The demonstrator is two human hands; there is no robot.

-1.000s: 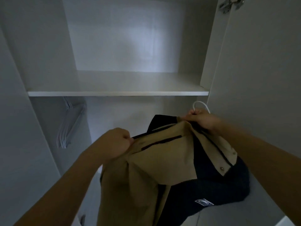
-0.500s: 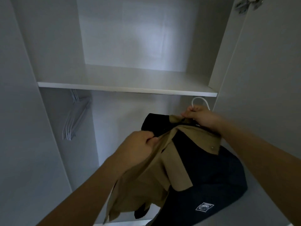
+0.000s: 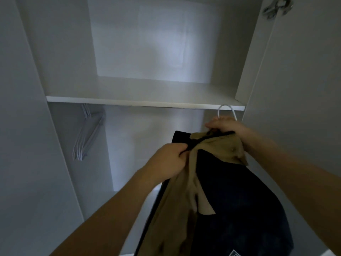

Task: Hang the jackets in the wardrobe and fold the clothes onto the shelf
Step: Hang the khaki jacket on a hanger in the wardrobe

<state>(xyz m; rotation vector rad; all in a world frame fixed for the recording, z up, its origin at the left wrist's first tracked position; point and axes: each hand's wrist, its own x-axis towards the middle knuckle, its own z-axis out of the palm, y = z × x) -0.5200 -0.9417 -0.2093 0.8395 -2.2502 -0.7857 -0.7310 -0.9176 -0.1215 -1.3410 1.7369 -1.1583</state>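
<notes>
Wardrobe side panel (image 3: 27, 126): white, upright; bounds the hanging space on the left
Spare hangers (image 3: 86, 133): a bunch of white hangers high on the left below the shelf, tilted; the count is hard to make out; their top ends are hidden behind the shelf edge
Shelf (image 3: 144, 103): white board crossing the wardrobe; front edge level; upper compartment above it
Open room: a bare stretch of back wall lies between the spare hangers and the jacket, below the shelf
Left hand (image 3: 169, 159): fingers curled, pinching the tan cloth at the jacket's left shoulder
Jacket (image 3: 230, 200): tan outside, dark navy lining; held up below the shelf at the right of the hanging space; long axis runs from the collar at top down to the lower edge of view, leaning a little left; hem cut off; a small label shows at the bottom edge
Right hand (image 3: 225, 126): fingers closed round the collar and the neck of the hanger
Hanger hook (image 3: 226, 111): white, curving up just under the shelf edge; the rail is hidden
Door (image 3: 299, 108): open on the right; hinge (image 3: 276, 6) at the top, blurred
</notes>
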